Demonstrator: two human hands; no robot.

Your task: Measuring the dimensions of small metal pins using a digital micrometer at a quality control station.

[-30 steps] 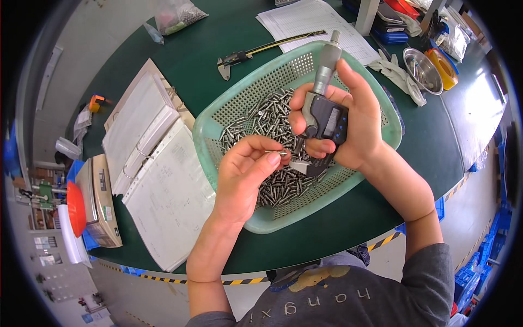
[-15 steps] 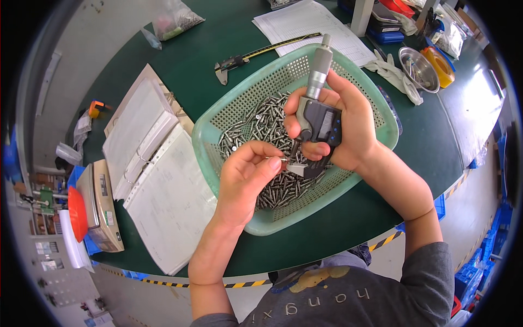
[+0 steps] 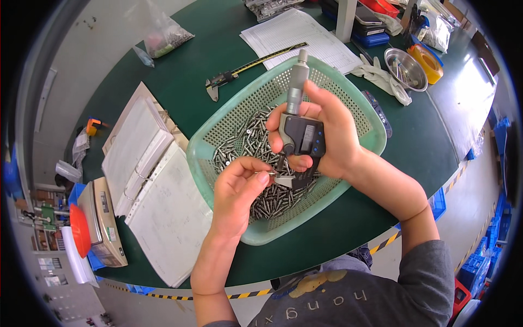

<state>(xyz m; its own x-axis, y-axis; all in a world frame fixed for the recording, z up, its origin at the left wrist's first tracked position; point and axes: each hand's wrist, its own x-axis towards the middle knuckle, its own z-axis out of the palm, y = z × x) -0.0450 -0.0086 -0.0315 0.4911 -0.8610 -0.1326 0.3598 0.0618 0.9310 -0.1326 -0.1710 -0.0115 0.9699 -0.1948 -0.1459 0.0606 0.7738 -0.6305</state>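
Note:
My right hand (image 3: 339, 133) is wrapped round a digital micrometer (image 3: 303, 136), its thimble pointing up and its measuring gap low and to the left. Pinched between the thumb and forefinger of my left hand (image 3: 238, 191) is a small metal pin (image 3: 270, 173). The pin's tip reaches the micrometer's gap; whether both faces touch it is too small to tell. Both hands are above a green perforated plastic basket (image 3: 200, 177), in which a heap of similar metal pins (image 3: 275, 204) lies.
Left of the basket lies an open ring binder (image 3: 169, 218), with a weighing scale (image 3: 103, 218) beyond it. A caliper (image 3: 222, 79) and printed sheets (image 3: 294, 38) are behind. White gloves (image 3: 384, 80) and a metal bowl (image 3: 406, 70) sit at the back right.
The whole view has shifted slightly, so the table things appear displaced. Relative to the basket, the micrometer and both hands have moved little, and both grips stay the same.

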